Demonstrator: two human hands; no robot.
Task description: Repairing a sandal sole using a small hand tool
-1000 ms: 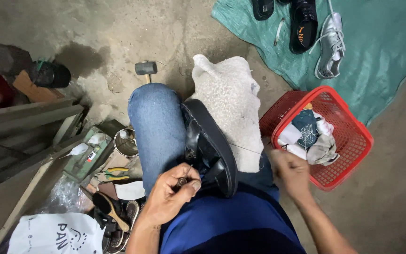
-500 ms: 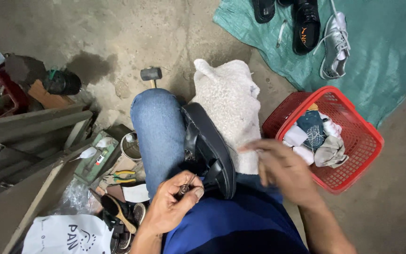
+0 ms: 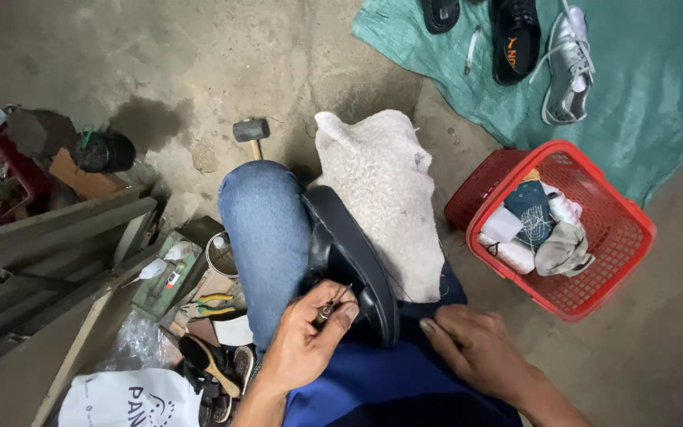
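the black shoe point(image 3: 349, 261) lies sole-edge up along the person's lap, between the jeans knee point(image 3: 266, 229) and a white cloth point(image 3: 385, 198); the left hand point(image 3: 302, 348) is pinched tight on a thin awl point(image 3: 332, 304) at the sole's rim; the right hand point(image 3: 476, 348) rests fingers curled at the shoe's heel end, whether on thread i cannot tell; the shoe looks stiff-soled, light, best steadied at its heel.

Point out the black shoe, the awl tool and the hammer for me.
black shoe point(image 3: 357, 261): head view, on its sole edge.
awl tool point(image 3: 332, 304): head view, on its metal shaft.
hammer point(image 3: 250, 129): head view, on its head.
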